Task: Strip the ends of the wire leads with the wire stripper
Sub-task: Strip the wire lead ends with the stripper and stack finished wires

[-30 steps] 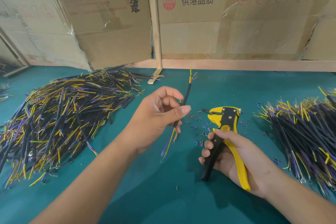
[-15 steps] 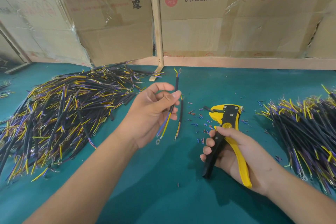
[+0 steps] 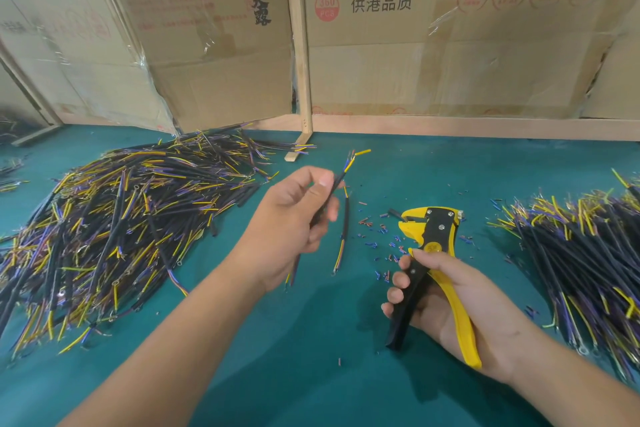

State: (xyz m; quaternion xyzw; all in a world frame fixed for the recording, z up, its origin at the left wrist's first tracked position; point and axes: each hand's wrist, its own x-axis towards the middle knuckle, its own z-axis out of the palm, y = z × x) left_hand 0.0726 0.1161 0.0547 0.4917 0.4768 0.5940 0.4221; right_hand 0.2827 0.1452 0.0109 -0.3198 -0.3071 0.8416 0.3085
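My left hand (image 3: 292, 225) pinches a black-sheathed wire lead (image 3: 341, 177) between thumb and fingers; its yellow and blue cores fan out at the top end, and its lower end pokes out below my palm. A second lead (image 3: 344, 232) lies on the green table just right of that hand. My right hand (image 3: 450, 295) grips the yellow and black wire stripper (image 3: 429, 229) by its handles, jaws pointing up and left, about a hand's width right of the held lead.
A big heap of leads (image 3: 114, 225) covers the table's left side, and another pile (image 3: 581, 253) lies at the right edge. Small cut insulation bits (image 3: 384, 246) are scattered near the stripper. Cardboard boxes (image 3: 450, 45) and a wooden post (image 3: 300, 45) stand behind.
My left hand turned the held lead, so its fanned cores now point up and right. A second lead came to rest on the table. The stripper hand stayed put.
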